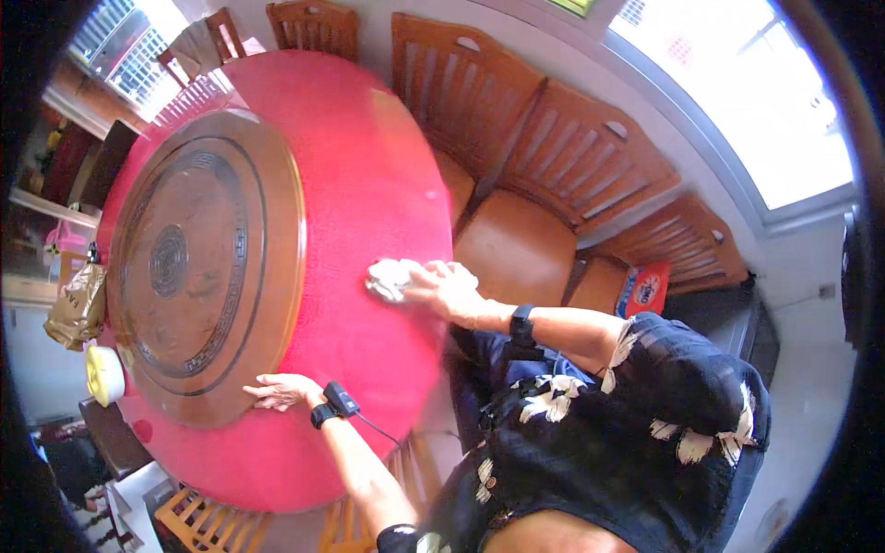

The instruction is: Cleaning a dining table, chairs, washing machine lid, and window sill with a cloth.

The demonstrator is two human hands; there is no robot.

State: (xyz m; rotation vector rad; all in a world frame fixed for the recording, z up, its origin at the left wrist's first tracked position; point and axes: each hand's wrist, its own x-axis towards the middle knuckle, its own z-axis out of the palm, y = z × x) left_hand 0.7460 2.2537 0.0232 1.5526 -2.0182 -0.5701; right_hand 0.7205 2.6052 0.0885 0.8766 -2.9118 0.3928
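Note:
My right hand (448, 292) presses a crumpled white cloth (391, 279) onto the red tablecloth (359, 193) near the near edge of the round table. My left hand (282, 392) lies at the rim of a brown wooden lazy Susan (207, 276). Its fingers are apart and it holds nothing. A dark carved band and a round central motif decorate the turntable. Each wrist wears a black strap, and the left one carries a small device with a cable.
Slatted wooden chairs (511, 228) surround the table closely. A red and blue OMO packet (644, 289) rests on a chair. Beyond the turntable are a gold-brown bag (79, 307) and a yellow-white round object (105, 375). A bright window (747, 90) is at upper right.

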